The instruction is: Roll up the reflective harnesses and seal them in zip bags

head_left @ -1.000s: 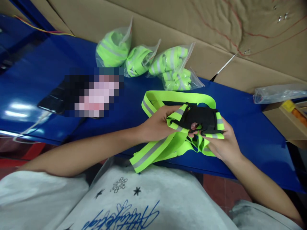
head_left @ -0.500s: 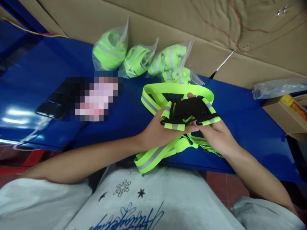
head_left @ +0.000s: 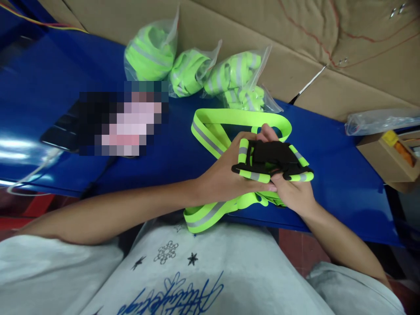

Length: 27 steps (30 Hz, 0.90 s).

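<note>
A flat black strap connector plate [head_left: 272,153] is held between my two hands, with fluorescent yellow-green bands looped round its edges. My left hand [head_left: 232,168] grips it from the left, thumb along the near side and fingers partly hidden behind. My right hand [head_left: 293,192] closes on it from below and the right, its thumb at the near edge; fingertips show above the far edge. A long yellow-green reflective strap [head_left: 210,216] with a grey stripe spreads beneath the hands in loops, partly hidden by them.
Behind the hands, several clear bags of reflective strap [head_left: 151,54] line the back of the blue table [head_left: 164,170]. Phones [head_left: 62,133], partly pixelated, lie at the left with a white cable [head_left: 31,179]. An open cardboard box [head_left: 377,157] stands at the right.
Both hands have shifted slightly right with the black plate, which is tilted a little differently. My left hand now covers less of its left edge band. The camera view has shifted slightly.
</note>
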Available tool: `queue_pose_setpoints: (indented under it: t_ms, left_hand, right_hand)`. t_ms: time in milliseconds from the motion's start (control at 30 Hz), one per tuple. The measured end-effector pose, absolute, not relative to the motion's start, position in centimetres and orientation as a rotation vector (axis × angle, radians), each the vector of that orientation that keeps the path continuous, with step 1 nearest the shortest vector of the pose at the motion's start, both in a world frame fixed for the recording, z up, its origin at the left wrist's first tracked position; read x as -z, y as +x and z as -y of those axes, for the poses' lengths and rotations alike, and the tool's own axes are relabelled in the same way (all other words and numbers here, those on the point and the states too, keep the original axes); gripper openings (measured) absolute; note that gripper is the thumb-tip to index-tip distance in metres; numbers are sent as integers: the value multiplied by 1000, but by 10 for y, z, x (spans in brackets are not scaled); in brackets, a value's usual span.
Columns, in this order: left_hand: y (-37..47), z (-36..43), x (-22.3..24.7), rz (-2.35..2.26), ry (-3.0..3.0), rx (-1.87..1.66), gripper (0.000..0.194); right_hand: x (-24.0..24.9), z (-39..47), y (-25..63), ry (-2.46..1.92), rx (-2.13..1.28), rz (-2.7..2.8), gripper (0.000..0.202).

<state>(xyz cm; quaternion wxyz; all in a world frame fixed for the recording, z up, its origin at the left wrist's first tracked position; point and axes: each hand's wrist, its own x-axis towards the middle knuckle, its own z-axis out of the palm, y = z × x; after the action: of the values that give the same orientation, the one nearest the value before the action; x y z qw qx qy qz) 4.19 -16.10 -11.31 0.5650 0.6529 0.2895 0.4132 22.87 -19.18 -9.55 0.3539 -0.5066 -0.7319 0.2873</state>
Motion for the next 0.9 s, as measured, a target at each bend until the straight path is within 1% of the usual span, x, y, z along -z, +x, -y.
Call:
queue_pose_setpoints:
  t_ms: [133, 200, 267, 300, 333, 433, 467, 500, 600, 733, 767, 833, 900]
  left_hand:
    - [39, 159, 105, -618, 1518, -722, 34]
    - [39, 156, 103, -560, 1488, -756, 36]
    - [38, 154, 102, -513, 1440, -775, 43]
    - [38, 153, 103, -501, 1429, -756, 43]
    - [38, 153, 104, -497, 1432, -723, 41]
    - [39, 154, 106, -482, 1459, -649, 23]
    - [39, 155, 106, -469, 1447, -643, 20]
    - [40, 155, 106, -452, 1416, -628, 18]
    - [41, 155, 104, -419, 1267, -511, 22]
    - [42, 152, 103, -460, 1054, -389, 27]
    - [42, 152, 104, -463, 1019, -376, 28]
    - [41, 151, 105, -482, 999, -367, 29]
    - [42, 153, 105, -519, 1051, -410, 23]
  right_hand:
    - [102, 187, 239, -1188, -632, 2007, 67]
    - [99, 183, 246, -1139, -555, 2042, 76]
    - [90, 181, 251, -1072, -536, 2009, 94]
    - [84, 181, 252, -1043, -531, 2014, 96]
    - [78, 182, 253, -1020, -512, 2040, 90]
    - [65, 188, 251, -1032, -393, 2157, 50]
    - [64, 190, 249, -1063, -365, 2156, 41]
    - [64, 191, 248, -1102, -354, 2126, 36]
    - [71, 191, 244, -1161, -320, 2022, 32]
    - [77, 189, 242, -1035, -149, 2011, 38]
    - [77, 190, 242, -1043, -137, 1989, 37]
    - [76, 191, 244, -1139, -198, 1899, 29]
    - [76, 192, 244, -1282, -346, 1736, 18]
